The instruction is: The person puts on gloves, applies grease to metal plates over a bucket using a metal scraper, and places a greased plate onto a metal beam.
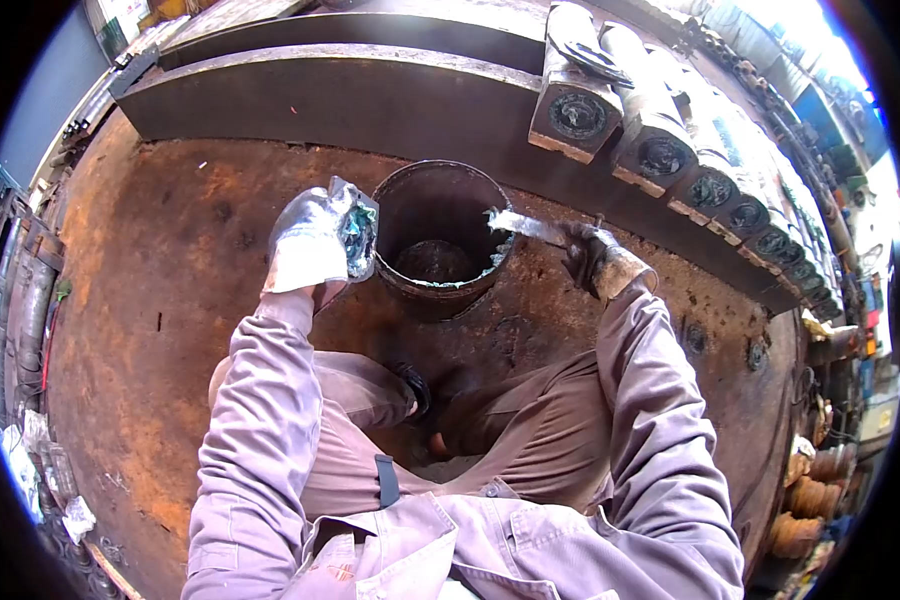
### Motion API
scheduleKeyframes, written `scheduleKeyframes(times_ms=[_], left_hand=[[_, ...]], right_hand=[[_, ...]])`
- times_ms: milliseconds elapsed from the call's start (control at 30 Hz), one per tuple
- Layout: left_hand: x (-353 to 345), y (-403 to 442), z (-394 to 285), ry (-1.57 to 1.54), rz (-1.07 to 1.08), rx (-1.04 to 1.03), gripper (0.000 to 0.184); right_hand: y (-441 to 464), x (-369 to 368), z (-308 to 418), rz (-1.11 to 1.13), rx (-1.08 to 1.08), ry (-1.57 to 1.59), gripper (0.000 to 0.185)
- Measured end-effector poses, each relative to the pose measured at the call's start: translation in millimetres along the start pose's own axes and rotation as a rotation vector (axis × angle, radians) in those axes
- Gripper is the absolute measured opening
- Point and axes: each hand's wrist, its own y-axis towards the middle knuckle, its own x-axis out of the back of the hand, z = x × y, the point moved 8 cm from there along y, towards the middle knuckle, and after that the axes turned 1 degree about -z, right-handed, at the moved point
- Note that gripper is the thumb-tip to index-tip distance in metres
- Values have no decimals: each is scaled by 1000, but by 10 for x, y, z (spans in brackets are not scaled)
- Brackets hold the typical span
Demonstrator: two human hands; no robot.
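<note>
My left hand [308, 240], in a pale glove, is wrapped round a metal piece [360, 236] with greenish-blue material at its open end, held at the left rim of a dark round container [445, 180]. In my right hand [595, 262], dark-gloved, is a flat metal scraper [528, 228]. Its tip, smeared with pale blue material, touches or overlaps the container's right rim. More of that pale material clings to the rim's lower right. The container stands upright on the rusty floor, and its inside is dark.
Behind the container runs a long dark steel beam [340, 100]. Several blocks with round ends [578, 115] rest along it at the right. Pipes [30, 310] lie at the far left, and rust-coloured round parts [812, 497] at the lower right.
</note>
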Motion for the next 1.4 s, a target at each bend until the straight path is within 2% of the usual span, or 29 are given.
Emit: scheduleKeyframes(times_ms=[100, 233, 267, 300, 367, 433, 500, 533, 567, 600, 633, 700, 733, 767, 833, 867, 900, 967, 1067, 1100, 1167, 1333, 1400], left_hand=[[116, 115, -137, 30, -12, -54, 30], [267, 199, -318, 64, -25, -121, 31], [296, 214, -370, 73, -19, -140, 32], [339, 233, -416, 76, -19, -160, 32], [404, 267, -466, 35, 2, -182, 33], [372, 321, -468, -107, 60, -164, 30], [233, 400, -317, -363, 119, -25, 32], [142, 482, -355, -264, 47, -140, 33], [118, 539, -416, -159, -28, -261, 34], [186, 519, -493, -84, -30, -352, 41], [251, 556, -506, -73, -36, -358, 41], [150, 669, -343, -408, 210, -45, 48], [262, 642, -442, -287, 290, -158, 56], [229, 665, -425, -279, 291, -161, 56], [115, 724, -256, -432, 263, -24, 61], [178, 676, -272, -481, 344, -13, 64], [209, 662, -285, -471, 346, -9, 64], [156, 688, -223, -461, 395, 65, 57], [-193, 931, -50, -466, 374, 43, 61], [-322, 975, -12, -476, 392, 18, 61], [-329, 976, -60, -511, 442, 21, 60], [-450, 1106, -73, -404, 380, -70, 62], [-365, 1060, -139, -367, 367, -97, 62]], right_hand=[[-282, 103, -181, -431, -338, 123, 19], [-307, 515, -238, -288, -308, 57, 17], [-326, 627, -264, -401, -312, 119, 15], [-355, 676, -285, -403, -307, 121, 15], [-493, 801, -196, -492, -260, -248, 11], [-664, 766, -51, -495, -95, 124, 18], [-745, 678, 243, -459, 38, 161, 23], [-858, 443, 470, -412, 139, 189, 24], [-914, 276, 564, -403, 138, 192, 24], [-920, 10, 702, -240, 199, 191, 25], [-910, -265, 787, -81, 261, 192, 25], [-762, -731, 680, -20, 235, 294, 24], [-717, -1000, 609, 85, 189, 295, 24], [-681, -1266, 544, 191, 144, 297, 24], [-578, -1653, 421, 154, 113, 231, 23], [-579, -1841, 346, 128, 21, 270, 23], [-578, -1963, 289, 104, -70, 309, 23], [-253, -2098, -44, 142, -115, 433, 22], [-77, -2244, -454, 118, -283, 576, 24], [-64, -2203, -473, 169, -218, 618, 26], [-40, -2237, -523, 158, -225, 673, 26], [11, -2188, -610, 147, -257, 697, 21], [-228, -2280, -348, 101, -264, 733, 22]])
